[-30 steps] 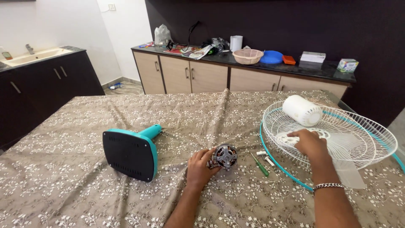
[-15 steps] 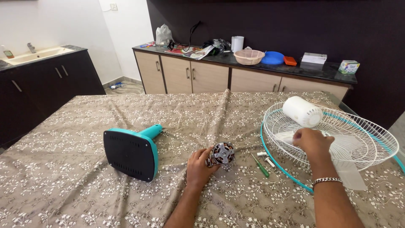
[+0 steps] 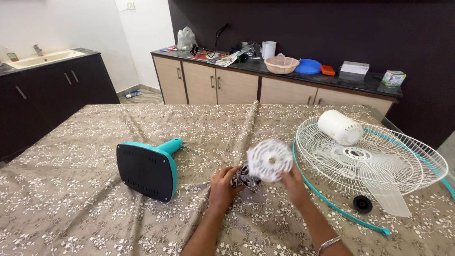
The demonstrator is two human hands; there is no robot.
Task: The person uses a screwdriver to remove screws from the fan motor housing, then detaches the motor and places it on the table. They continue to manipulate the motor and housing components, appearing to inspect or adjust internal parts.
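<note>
Now the left hand grips the fan motor, the right hand holds a white disc over it; teal base left, fan guard right.

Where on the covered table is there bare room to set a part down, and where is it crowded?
Bare cloth lies left of the teal fan base, along the far edge, and in front of the hands. It is crowded at the right, where the wire fan guard holds a white motor cover, and around the motor between left hand and right hand.
</note>
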